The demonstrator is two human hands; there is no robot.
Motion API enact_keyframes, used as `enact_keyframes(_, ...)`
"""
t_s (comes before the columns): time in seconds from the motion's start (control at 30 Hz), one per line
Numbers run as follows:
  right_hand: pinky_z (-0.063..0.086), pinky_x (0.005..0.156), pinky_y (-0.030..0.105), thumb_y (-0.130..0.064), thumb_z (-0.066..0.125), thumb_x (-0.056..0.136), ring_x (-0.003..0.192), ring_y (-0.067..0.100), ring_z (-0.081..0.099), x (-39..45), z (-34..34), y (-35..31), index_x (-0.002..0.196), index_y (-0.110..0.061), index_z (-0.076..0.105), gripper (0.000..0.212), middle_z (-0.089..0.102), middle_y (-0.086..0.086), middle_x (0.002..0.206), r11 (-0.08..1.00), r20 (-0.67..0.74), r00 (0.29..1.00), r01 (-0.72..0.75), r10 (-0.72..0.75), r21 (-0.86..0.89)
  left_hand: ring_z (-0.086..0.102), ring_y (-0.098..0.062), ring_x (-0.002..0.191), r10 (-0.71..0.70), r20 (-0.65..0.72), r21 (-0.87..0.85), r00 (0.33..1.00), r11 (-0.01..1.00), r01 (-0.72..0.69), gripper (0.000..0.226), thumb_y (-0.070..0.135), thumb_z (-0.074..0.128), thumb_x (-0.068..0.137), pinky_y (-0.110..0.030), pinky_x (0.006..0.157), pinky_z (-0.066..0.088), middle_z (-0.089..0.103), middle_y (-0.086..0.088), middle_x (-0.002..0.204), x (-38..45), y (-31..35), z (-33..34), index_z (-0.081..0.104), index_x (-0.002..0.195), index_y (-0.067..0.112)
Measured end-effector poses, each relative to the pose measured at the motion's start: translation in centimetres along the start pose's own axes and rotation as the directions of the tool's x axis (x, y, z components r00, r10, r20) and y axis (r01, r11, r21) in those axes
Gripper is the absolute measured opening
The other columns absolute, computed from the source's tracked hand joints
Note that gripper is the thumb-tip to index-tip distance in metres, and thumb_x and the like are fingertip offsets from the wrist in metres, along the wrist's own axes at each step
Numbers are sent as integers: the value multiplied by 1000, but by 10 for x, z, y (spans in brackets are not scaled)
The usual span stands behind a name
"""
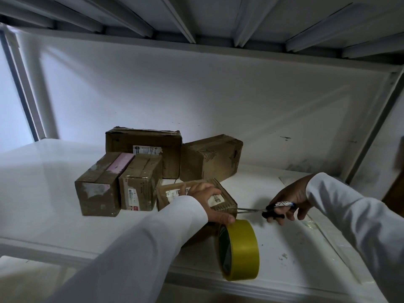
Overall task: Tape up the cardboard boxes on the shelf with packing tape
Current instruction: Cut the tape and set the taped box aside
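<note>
Five cardboard boxes (142,178) cluster on white shelf (43,193); one yellow packing tape roll (242,248) stands on edge just in front; one scissors (251,209). Left hand (205,200) clamps nearest box (164,200), fingers over top, thumb on near face. Right hand (290,200) fingers curl through scissor handles, blade tips at that box's corner. Label reads "015"; other labels illegible.

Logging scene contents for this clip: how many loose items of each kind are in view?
Cardboard boxes: 5
Tape roll: 1
Scissors: 1
Total: 7
</note>
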State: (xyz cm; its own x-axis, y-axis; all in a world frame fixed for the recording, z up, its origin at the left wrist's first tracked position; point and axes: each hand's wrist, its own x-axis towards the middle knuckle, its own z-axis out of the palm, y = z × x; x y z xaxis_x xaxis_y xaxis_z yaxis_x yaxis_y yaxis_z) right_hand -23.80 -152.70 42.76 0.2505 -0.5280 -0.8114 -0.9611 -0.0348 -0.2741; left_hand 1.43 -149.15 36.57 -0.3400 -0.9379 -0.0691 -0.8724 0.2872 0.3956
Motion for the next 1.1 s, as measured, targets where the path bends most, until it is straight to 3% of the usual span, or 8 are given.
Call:
enact_keyframes(0.1,41,65,15,-71,75,30,68,2,47,6,-2,-7,105,-34,58,85,58,-16,86,999,35,999,10,-9,-31,13,-18,143,-4,-8,13,1000,1000,4,83,66,60,76,-50,116,-8,21,7,153,0,0,0,30,144,31)
enact_keyframes(0.3,39,58,13,-44,65,69,59,3,46,26,-6,-22,95,-29,66,30,63,-14,71,998,-12,999,41,-41,39,13,-17,143,-8,-18,3,1000,1000,8,83,67,61,75,-49,117,-6,21,8,153,2,-1,1,31,144,32)
enact_keyframes(0.47,31,44,13,-34,71,72,41,4,37,26,-4,-21,73,-26,73,8,60,-9,56,990,-76,991,114,-107,87,12,-17,143,-7,-20,6,1000,1000,7,82,67,59,76,-49,117,-6,21,8,153,1,-1,0,31,144,31)
enact_keyframes(0.63,48,73,19,-61,67,54,73,3,52,11,-1,-14,94,-33,69,49,63,-18,68,998,-40,998,54,-55,-14,11,-17,143,-9,-16,2,1000,1000,9,82,67,60,76,-48,115,-9,21,8,153,0,-1,1,32,144,31)
enact_keyframes(0.73,47,74,18,-74,75,39,77,3,50,8,-1,0,110,-25,65,87,62,-19,72,993,-68,992,113,-110,42,12,-17,143,-11,-14,6,1000,1000,11,81,67,60,76,-48,115,-9,22,8,153,1,0,0,32,144,31)
enact_keyframes(0.83,48,72,20,-78,77,27,77,5,52,0,0,23,105,-29,65,93,62,-13,78,980,-132,985,134,-114,150,12,-17,143,-13,-14,11,1000,1000,13,82,68,59,75,-48,115,-10,22,8,153,1,0,0,32,143,31)
enact_keyframes(1.0,47,64,20,-45,67,76,66,10,52,4,13,63,95,-18,66,33,61,-6,76,913,-378,877,-145,297,382,13,-18,143,-21,-18,7,1000,1000,21,82,70,59,74,-49,117,-6,22,8,152,2,-1,1,33,142,33)
enact_keyframes(1.1,41,51,14,-43,62,84,56,7,50,20,31,72,73,-20,61,26,59,-8,63,904,-502,765,-417,403,89,12,-19,143,-23,-21,1,1000,1000,23,80,69,59,74,-49,117,-4,22,8,152,1,-1,1,33,142,33)
